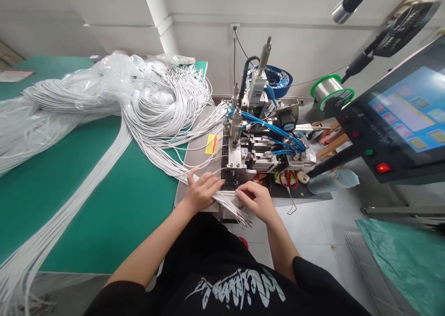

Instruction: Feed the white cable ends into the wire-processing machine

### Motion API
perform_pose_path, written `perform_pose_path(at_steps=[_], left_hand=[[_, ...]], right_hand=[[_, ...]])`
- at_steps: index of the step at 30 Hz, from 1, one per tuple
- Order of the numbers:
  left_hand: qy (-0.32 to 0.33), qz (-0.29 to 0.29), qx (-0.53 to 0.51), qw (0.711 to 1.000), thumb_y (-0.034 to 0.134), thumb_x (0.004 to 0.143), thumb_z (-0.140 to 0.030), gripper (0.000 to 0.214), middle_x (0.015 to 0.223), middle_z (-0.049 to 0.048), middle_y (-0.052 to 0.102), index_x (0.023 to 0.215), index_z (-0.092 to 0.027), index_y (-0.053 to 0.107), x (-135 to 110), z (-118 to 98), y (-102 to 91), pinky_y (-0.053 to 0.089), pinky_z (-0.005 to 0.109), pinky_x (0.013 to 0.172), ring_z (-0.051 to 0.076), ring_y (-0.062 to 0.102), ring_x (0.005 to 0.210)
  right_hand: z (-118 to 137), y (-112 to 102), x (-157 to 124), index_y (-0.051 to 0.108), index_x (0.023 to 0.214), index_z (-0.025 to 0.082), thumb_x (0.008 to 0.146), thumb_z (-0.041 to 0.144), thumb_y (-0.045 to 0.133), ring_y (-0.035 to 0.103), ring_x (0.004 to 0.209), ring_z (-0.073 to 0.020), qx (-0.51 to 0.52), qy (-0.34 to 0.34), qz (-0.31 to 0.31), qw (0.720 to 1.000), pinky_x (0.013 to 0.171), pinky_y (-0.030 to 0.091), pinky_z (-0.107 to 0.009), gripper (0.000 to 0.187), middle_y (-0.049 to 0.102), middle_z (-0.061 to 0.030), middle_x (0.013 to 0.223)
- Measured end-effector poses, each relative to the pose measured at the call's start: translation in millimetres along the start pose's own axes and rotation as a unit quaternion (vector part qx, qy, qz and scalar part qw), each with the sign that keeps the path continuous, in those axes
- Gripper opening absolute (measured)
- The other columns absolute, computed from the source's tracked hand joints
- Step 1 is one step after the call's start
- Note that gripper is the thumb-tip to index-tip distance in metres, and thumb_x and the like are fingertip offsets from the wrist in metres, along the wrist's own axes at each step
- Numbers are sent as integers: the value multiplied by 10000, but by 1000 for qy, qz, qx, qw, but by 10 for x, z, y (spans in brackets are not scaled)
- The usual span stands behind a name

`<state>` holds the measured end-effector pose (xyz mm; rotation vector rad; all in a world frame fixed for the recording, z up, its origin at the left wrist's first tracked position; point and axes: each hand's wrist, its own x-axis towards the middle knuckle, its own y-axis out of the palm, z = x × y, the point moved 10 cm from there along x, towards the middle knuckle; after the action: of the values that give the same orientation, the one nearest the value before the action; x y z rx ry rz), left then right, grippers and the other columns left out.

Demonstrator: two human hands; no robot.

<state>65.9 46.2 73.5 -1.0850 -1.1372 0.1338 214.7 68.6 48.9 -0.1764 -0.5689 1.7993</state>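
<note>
My left hand (202, 190) is closed over a bundle of thin white cables (227, 203), whose stripped or coloured ends fan out past the fingers toward my body. My right hand (256, 200) pinches the end of one white cable between thumb and forefinger, just right of the bundle. Both hands are at the front edge of a metal machine (235, 154) with pneumatic cylinders and blue air hoses. Several single cables run into its left side, beside a yellow label (212, 144) with a red arrow. The fingertips partly hide the cable held on the right.
A large heap of white cables (167, 107) in clear plastic covers the green table (139, 204). Behind the machine stands a blue bowl feeder (283, 81). To the right are a green-rimmed wire spool (332, 92), a touchscreen panel (410, 112) and red-handled scissors (289, 180).
</note>
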Motion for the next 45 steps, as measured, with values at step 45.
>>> perform_pose_path(at_steps=[45], left_hand=[[2, 34, -4, 999, 542, 760, -77, 371, 1006, 17, 703, 1032, -283, 687, 14, 26, 124, 206, 493, 1080, 209, 595, 1038]], right_hand=[[-864, 222, 175, 461, 572, 199, 772, 426, 562, 376, 528, -117, 179, 138, -83, 971, 520, 304, -242, 320, 413, 40, 542]])
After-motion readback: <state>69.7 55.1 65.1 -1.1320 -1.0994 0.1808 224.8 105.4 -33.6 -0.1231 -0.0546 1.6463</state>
